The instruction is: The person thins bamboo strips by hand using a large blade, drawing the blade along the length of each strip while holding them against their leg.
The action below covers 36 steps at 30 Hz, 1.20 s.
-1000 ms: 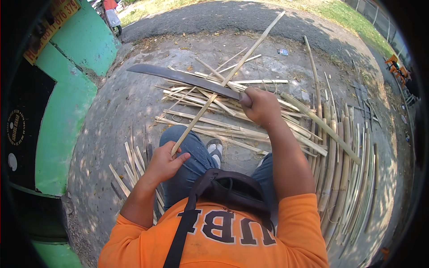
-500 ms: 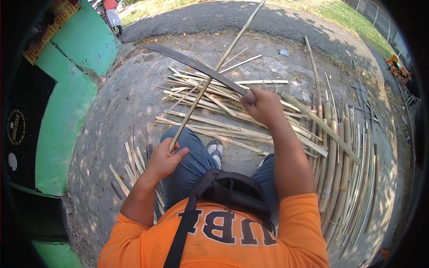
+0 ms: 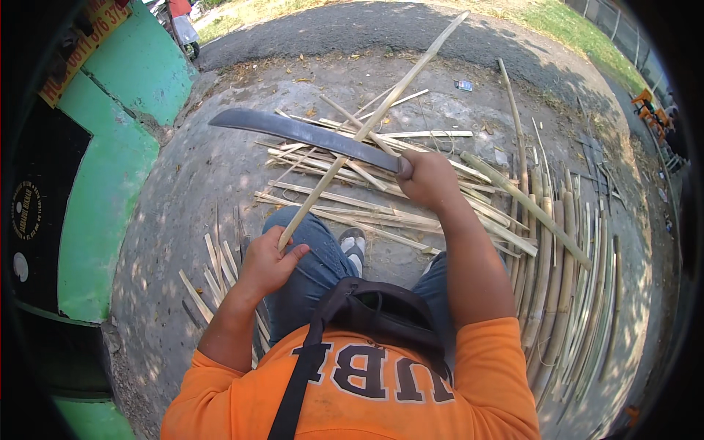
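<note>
Head view: concrete ground (image 3: 187, 205) fills most of the scene, with an asphalt road (image 3: 315, 33) along its far side and a green-painted wall (image 3: 110, 183) at left. Bamboo poles (image 3: 539, 293) lie side by side on the right. A loose pile of split bamboo strips (image 3: 385, 213) is spread in front of the person, who wears an orange shirt (image 3: 330, 414) and blue jeans (image 3: 304, 286). One long bamboo strip (image 3: 397, 93) slants up and away above the pile, its near end over the left knee. A machete (image 3: 301, 133) crosses it partway along, blade pointing left. A black bag (image 3: 385, 312) sits at the waist. The left hand (image 3: 270, 260) has its fingers curled round the strip's near end, thumb alongside; the right hand (image 3: 431, 180) is wrapped firmly about the machete's handle. Smaller still are a grey-and-white shoe (image 3: 353, 249) between the knees and a blue packet (image 3: 463, 86) beyond the pile
</note>
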Tool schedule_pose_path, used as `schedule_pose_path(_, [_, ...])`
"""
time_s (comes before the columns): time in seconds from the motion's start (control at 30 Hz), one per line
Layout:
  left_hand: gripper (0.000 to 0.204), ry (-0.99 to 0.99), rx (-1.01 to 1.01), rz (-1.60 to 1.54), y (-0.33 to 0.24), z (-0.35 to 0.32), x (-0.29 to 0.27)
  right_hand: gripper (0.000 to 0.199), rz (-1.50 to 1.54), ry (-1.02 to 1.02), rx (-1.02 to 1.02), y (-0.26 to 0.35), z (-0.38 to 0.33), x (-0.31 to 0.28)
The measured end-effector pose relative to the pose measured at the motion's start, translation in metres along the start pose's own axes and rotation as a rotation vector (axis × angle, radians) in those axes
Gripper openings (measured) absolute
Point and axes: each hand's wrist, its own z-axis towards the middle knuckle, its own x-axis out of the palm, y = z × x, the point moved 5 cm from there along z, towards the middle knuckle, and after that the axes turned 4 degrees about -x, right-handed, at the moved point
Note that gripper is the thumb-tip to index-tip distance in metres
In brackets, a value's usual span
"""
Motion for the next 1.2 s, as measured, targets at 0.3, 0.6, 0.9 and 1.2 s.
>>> schedule_pose_path(0.3, [0.039,0.028,-0.039,0.002,-0.008,0.003,0.007,0.02,0.104,0.204,-0.106,0.033,-0.004,0.014])
schedule_pose_path(0.6, [0.04,0.035,0.023,0.049,-0.032,0.005,0.009,0.026,0.216,0.358,-0.064,0.021,-0.005,0.021])
schedule_pose_path(0.9, [0.042,0.042,0.058,0.031,-0.042,0.013,0.011,0.027,0.087,0.249,-0.058,0.01,0.0,0.004])
schedule_pose_path(1.2, [0.043,0.018,-0.002,-0.023,-0.024,0.012,0.01,0.014,0.035,0.097,-0.098,-0.006,-0.001,-0.005])
